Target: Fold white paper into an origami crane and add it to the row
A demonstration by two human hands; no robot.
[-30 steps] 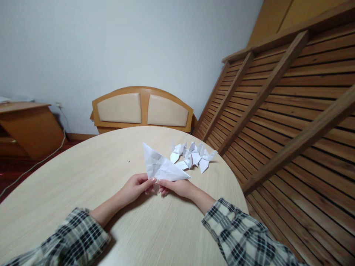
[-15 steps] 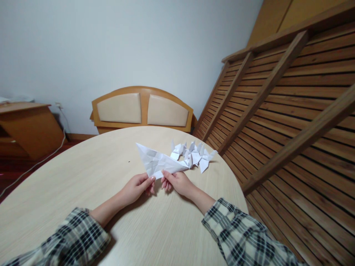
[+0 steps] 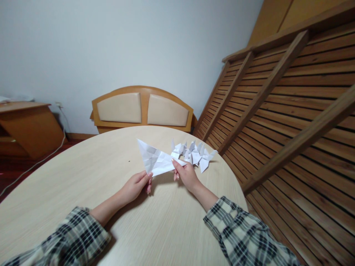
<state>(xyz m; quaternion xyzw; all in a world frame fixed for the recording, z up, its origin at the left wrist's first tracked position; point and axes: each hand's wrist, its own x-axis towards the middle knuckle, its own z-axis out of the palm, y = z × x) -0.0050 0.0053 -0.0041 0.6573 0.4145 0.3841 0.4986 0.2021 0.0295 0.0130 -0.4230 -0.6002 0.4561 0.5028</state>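
Note:
A creased white sheet of folded paper (image 3: 156,160) is held up above the table between my two hands. Its wide end points up and left, and it narrows toward the right. My left hand (image 3: 139,183) pinches the lower left corner, thumb on top. Farther right, my right hand (image 3: 185,174) grips the narrow end, its thumb lying along the paper and its other fingers partly hidden underneath. Just behind the right hand stand several folded white paper figures (image 3: 203,158) with pointed tips, crowded together.
The round light-wood table (image 3: 166,229) carries the paper figures near its far right edge. A slatted wooden panel (image 3: 277,111) leans close by on the right. Beyond the table is a padded headboard (image 3: 142,107). A wooden desk (image 3: 30,125) stands at the far left.
My right hand has slid right along the paper from its lower middle to the narrow end. The paper has tilted slightly upward, and its bottom edge is more exposed.

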